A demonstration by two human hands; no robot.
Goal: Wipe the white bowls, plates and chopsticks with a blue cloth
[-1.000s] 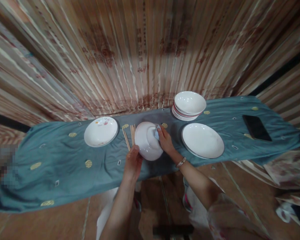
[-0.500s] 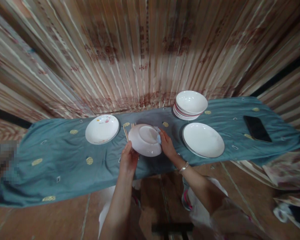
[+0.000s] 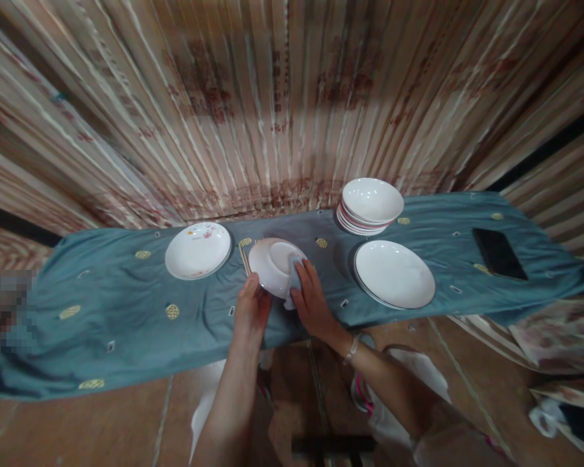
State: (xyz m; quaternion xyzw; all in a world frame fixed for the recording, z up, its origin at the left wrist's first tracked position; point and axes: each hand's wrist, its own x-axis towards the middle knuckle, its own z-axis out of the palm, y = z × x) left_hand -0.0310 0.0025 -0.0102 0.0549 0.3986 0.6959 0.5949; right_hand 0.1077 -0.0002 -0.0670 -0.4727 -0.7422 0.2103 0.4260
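Observation:
A white plate [image 3: 268, 263], its underside with the foot ring facing me, is held tilted over the table. My left hand [image 3: 252, 306] is closed on its lower left rim. With my right hand [image 3: 313, 299] I press a pale blue cloth [image 3: 294, 280] against the plate's underside near its right edge; the fingers are closed over the cloth. Behind the plate's left side lie several chopsticks [image 3: 244, 259], partly hidden by it.
A teal cloth [image 3: 126, 298] with pineapple prints covers the table. Floral plates [image 3: 197, 253] lie left; white oval plates [image 3: 394, 274] and a stack of bowls [image 3: 372, 201] stand right. Farther right is a black phone [image 3: 499, 253]. A patterned curtain [image 3: 282, 130] hangs behind.
My right hand has moved left and down across the plate's underside with the cloth, covering its right edge. My left hand keeps its hold on the rim.

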